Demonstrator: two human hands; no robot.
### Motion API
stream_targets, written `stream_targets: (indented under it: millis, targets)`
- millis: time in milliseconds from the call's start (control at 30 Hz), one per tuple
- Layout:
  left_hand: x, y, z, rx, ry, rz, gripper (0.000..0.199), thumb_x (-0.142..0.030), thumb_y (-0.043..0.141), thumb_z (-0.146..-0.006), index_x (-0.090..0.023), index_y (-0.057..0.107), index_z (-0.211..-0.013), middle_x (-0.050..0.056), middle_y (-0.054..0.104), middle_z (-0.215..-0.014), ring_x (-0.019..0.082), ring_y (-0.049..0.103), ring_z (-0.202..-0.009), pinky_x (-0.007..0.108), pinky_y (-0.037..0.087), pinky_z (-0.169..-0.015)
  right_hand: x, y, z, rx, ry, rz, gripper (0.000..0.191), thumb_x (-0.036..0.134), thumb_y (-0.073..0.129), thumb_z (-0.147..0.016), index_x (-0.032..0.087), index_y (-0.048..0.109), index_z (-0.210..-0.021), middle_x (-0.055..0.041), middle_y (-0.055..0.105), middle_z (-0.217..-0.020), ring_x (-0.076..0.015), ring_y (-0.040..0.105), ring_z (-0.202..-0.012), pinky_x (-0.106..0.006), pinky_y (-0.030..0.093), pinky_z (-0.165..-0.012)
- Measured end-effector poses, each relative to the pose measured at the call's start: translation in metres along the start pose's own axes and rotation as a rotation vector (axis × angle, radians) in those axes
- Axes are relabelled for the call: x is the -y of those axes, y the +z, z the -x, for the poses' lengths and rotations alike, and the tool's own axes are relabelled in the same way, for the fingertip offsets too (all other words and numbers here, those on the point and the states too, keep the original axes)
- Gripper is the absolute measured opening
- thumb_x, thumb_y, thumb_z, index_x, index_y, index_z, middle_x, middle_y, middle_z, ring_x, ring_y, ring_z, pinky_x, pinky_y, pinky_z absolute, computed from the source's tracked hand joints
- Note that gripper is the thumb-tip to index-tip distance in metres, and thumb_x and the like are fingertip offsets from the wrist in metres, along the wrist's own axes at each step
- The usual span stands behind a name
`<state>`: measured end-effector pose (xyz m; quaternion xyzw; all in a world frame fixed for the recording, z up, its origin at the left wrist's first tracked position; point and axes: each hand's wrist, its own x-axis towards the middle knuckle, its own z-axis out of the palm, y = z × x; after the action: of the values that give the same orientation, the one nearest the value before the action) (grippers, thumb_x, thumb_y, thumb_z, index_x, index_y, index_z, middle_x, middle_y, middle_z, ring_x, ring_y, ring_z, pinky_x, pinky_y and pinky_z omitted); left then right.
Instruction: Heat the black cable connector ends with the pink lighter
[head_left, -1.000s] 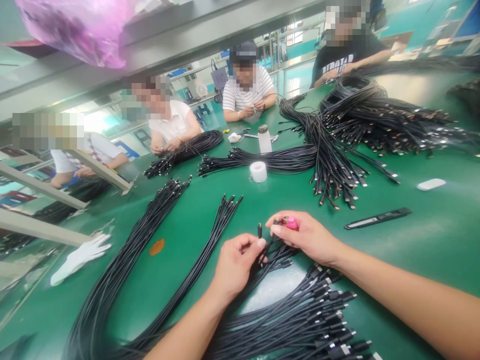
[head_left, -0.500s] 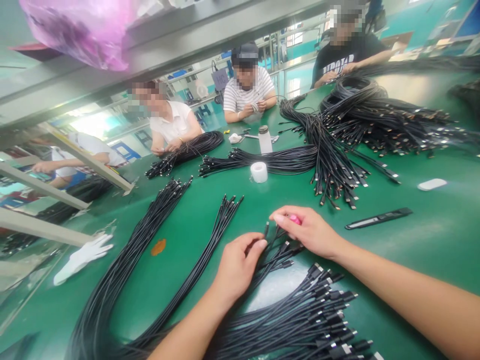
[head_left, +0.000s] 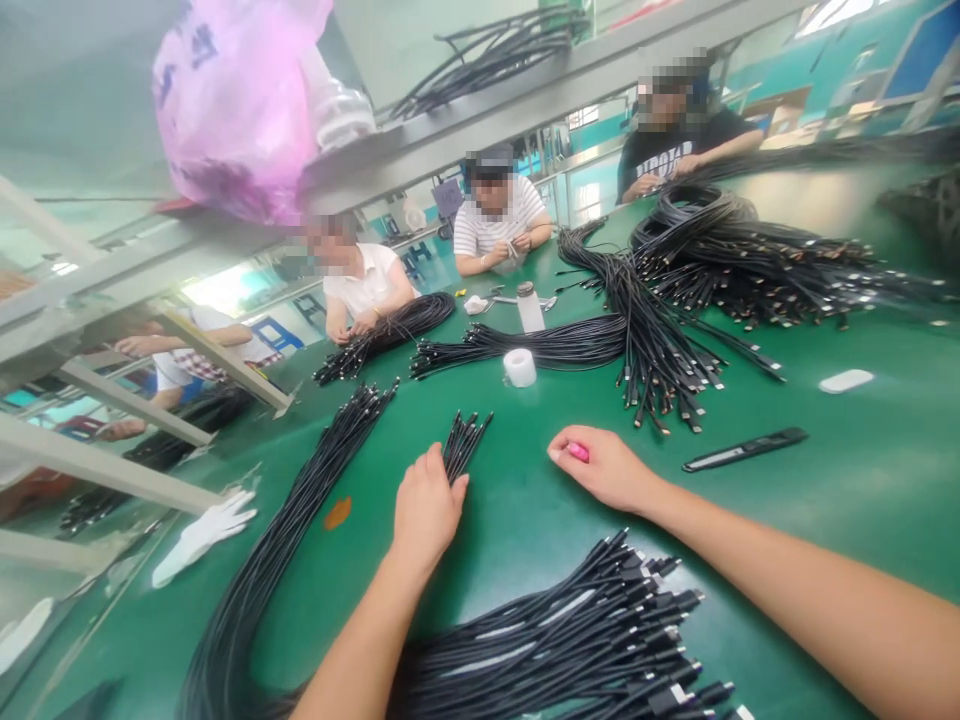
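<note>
1. My left hand (head_left: 427,510) lies back-up on the cable bundle (head_left: 466,445), fingers pressed together, the cable ends poking past them. I cannot tell if they grip it.
2. My right hand (head_left: 604,468) is palm-down over the bench (head_left: 862,510), fingers curled around a pink object (head_left: 577,452).
3. A cable heap (head_left: 570,640) lies between my forearms, at the bench's near edge.

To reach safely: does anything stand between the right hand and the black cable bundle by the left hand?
Nothing visible: only the green work mat lies between the right hand and the thin black cable bundle at the left hand.
</note>
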<state>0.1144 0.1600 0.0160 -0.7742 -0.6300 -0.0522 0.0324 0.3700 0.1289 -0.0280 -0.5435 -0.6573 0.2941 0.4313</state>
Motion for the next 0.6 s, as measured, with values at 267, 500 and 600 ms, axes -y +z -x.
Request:
stream_targets:
  millis: [267,500,600]
  targets:
    - [0.003,-0.002,-0.007,0.170,-0.068,-0.009,0.037,-0.011,0.048,-0.079,-0.005,0.055,-0.115,0.021,0.064,-0.104,0.032,0.063,-0.099,0.038,0.045,-0.083,0.000,0.002,-0.004,-0.016,-0.020,-0.063,0.018,0.024,0.053,-0.084,0.018,0.069,-0.079,-0.0047,0.070,-0.081,-0.0189,0.062,-0.076,-0.030,0.043,-0.073]
    - [-0.006,-0.012,-0.015,0.282,-0.109,0.235,0.006,-0.014,0.051,-0.073,-0.019,0.049,-0.071,0.005,0.057,-0.069,0.024,0.061,-0.077,0.031,0.041,-0.067,0.001,-0.001,-0.004,-0.044,0.004,-0.207,0.024,0.032,0.054,-0.086,0.017,0.072,-0.081,-0.0053,0.071,-0.079,-0.0199,0.061,-0.076,-0.033,0.045,-0.074]
    - [-0.012,-0.024,-0.013,0.417,-0.060,0.462,0.010,-0.015,0.052,-0.071,-0.019,0.044,-0.067,-0.003,0.046,-0.060,0.016,0.056,-0.063,0.026,0.040,-0.059,-0.001,-0.001,-0.008,-0.093,0.068,-0.311,0.034,0.040,0.049,-0.090,0.015,0.072,-0.093,-0.0060,0.070,-0.078,-0.0180,0.061,-0.067,-0.032,0.047,-0.067]
